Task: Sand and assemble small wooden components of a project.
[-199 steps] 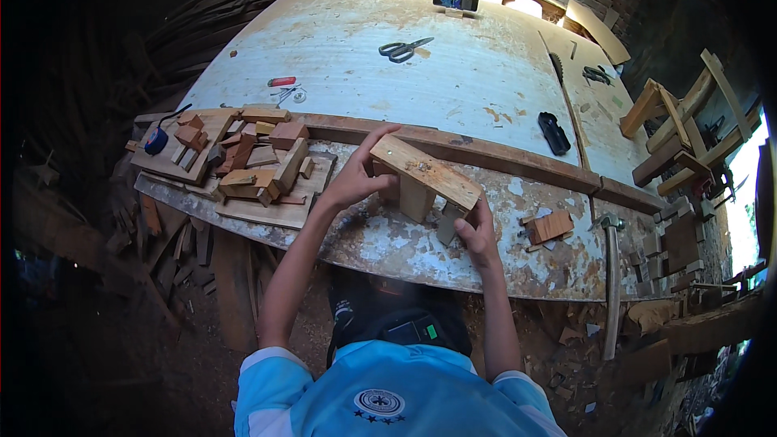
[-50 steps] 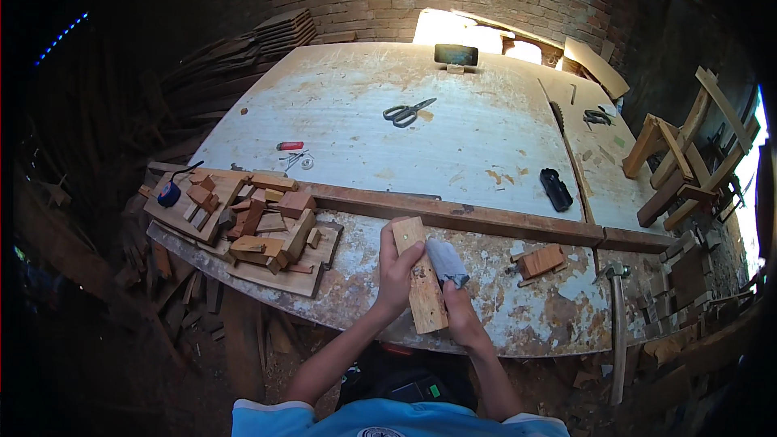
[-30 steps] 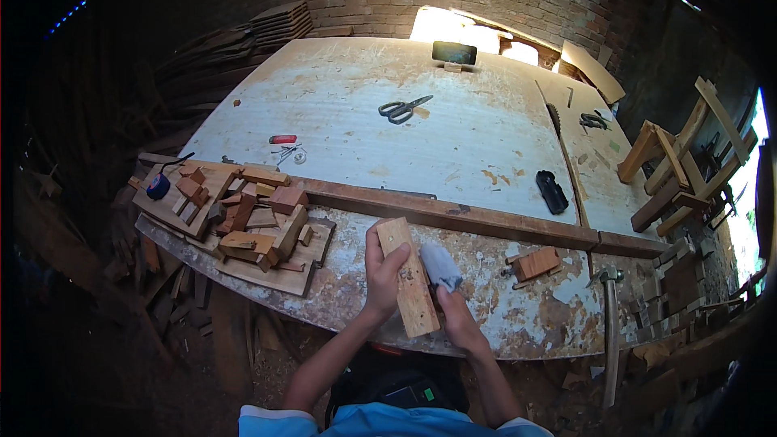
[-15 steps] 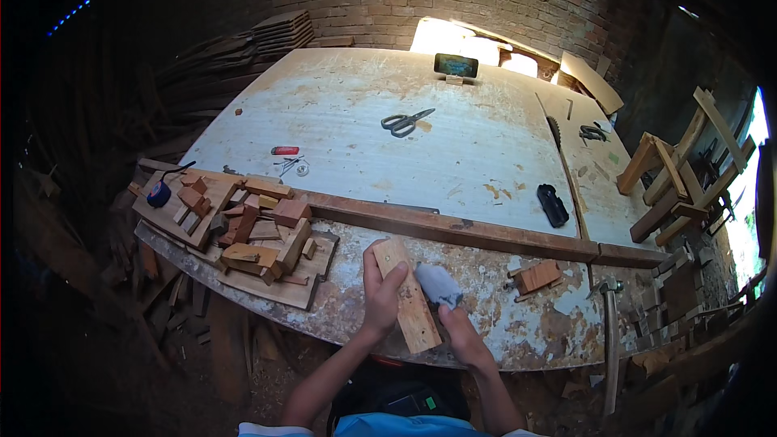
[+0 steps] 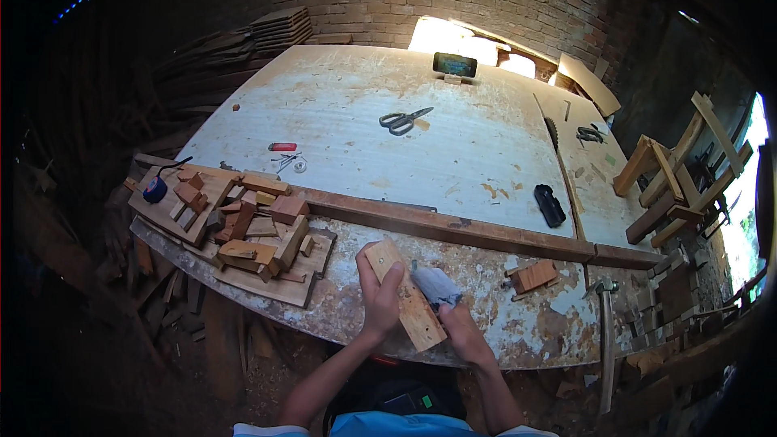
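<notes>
My left hand [image 5: 380,295] is closed round a pale wooden board [image 5: 414,307], thumb across its face and fingers behind the left edge. The short board is tilted, its lower end toward me, with a small round mark near the top and another near the bottom. In my right hand [image 5: 463,332] is a grey-white, sheet-like piece [image 5: 435,283], darker at the end by my fingers; I cannot make out its exact kind. It lies close along the board's right edge. Both hands are above the stained front strip of the workbench [image 5: 348,320].
Wood offcuts [image 5: 251,235] and a blue tape measure [image 5: 154,189] lie left. A long wooden rail [image 5: 437,231] crosses the bench. Beyond are scissors [image 5: 402,121], a red lighter [image 5: 282,146], a phone [image 5: 455,65] and a black case [image 5: 549,205]. A hammer [image 5: 606,340] rests right, near a reddish block [image 5: 534,276].
The grey-white piece and my right hand have shifted slightly, staying beside the board. My left hand keeps its hold on the board. The whole view has moved a little.
</notes>
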`<state>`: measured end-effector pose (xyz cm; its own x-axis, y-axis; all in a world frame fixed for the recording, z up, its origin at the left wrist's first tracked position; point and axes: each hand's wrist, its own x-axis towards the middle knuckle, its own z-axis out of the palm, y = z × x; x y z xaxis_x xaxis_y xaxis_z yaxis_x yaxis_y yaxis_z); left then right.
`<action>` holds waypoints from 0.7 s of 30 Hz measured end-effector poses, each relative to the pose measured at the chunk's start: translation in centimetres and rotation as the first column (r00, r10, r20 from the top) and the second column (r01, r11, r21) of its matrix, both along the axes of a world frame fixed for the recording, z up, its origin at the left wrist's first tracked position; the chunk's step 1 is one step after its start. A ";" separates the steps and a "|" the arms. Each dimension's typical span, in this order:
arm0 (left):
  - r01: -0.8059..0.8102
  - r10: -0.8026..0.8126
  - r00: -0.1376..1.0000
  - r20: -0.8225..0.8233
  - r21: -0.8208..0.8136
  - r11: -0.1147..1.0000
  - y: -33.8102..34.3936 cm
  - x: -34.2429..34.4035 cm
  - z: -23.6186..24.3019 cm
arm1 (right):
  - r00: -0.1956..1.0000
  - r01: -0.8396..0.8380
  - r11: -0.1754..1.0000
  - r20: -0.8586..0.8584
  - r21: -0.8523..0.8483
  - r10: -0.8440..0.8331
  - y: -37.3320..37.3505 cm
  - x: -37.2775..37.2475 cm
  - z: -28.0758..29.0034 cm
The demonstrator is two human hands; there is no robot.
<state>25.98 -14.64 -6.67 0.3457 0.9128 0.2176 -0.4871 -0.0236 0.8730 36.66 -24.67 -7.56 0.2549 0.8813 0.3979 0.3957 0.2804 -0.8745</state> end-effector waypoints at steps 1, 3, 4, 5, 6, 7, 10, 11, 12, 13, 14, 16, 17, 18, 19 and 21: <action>0.004 -0.005 1.000 -0.010 -0.033 0.999 0.0 -0.1 0.0 | 0.996 0.056 0.998 -0.069 -0.017 -0.057 -0.1 0.2 0.1; 0.024 -0.026 0.999 -0.027 -0.063 0.998 0.2 -0.3 0.0 | 0.983 -0.054 0.817 -0.176 -0.574 -0.058 0.1 0.4 0.2; 0.028 -0.031 0.999 -0.026 -0.078 0.997 0.4 -0.5 -0.1 | 0.971 -0.056 0.814 -0.220 -0.578 -0.090 0.3 0.3 0.0; -0.003 0.001 1.000 -0.018 -0.068 0.998 0.3 -0.6 -0.2 | 0.977 -0.134 0.781 -0.211 -0.610 0.003 0.4 0.3 -0.2; 0.008 -0.009 1.000 -0.018 -0.043 0.999 0.4 -0.6 -0.3 | 0.983 -0.086 0.920 -0.184 -0.383 0.016 0.4 0.2 -0.4; 0.027 -0.027 0.999 -0.018 0.003 1.000 0.4 -0.7 -0.3 | 0.987 -0.058 0.996 -0.153 -0.070 0.047 0.5 -0.1 -0.6; -0.016 0.016 0.999 -0.052 -0.008 1.000 0.7 -1.0 -0.3 | 0.991 0.018 0.957 -0.121 -0.289 -0.055 0.8 0.0 -0.8; -0.032 0.030 0.996 -0.078 -0.023 0.999 0.7 -1.0 -0.2 | 0.987 0.089 0.905 -0.084 -0.417 -0.136 0.8 0.0 -0.8; -0.021 0.021 0.997 -0.079 0.009 1.000 0.6 -1.1 -0.2 | 0.986 0.104 0.912 -0.082 -0.396 -0.148 0.8 0.0 -0.8; -0.025 0.026 0.997 -0.070 0.020 1.000 0.6 -1.1 -0.2 | 0.992 0.127 0.835 0.058 -0.535 -0.113 0.7 0.3 -0.7; -0.001 0.002 0.998 -0.056 0.012 1.000 0.5 -1.1 -0.2 | 0.999 0.044 0.923 0.023 -0.383 -0.039 0.7 0.1 -0.7; 0.023 -0.023 0.999 -0.029 0.000 1.000 0.4 -1.1 0.0 | 0.998 0.004 0.964 -0.061 -0.264 -0.021 0.4 0.2 -0.5; 0.025 -0.028 0.998 -0.060 -0.047 0.999 0.3 -1.1 0.0 | 0.996 0.017 0.880 -0.072 -0.475 -0.058 0.1 0.3 -0.3; 0.009 -0.010 0.994 -0.108 -0.007 1.000 0.4 -1.1 0.0 | 0.995 0.052 0.822 -0.039 -0.566 -0.090 0.1 0.2 -0.3; -0.002 0.010 0.990 -0.137 0.057 0.998 0.4 -1.0 0.0 | 0.992 0.072 0.828 -0.046 -0.556 -0.117 0.0 0.4 -0.3; 0.015 -0.006 0.992 -0.126 0.069 0.998 0.5 -1.0 -0.1 | 0.984 0.073 0.992 0.172 -0.103 -0.055 -0.1 0.4 -0.5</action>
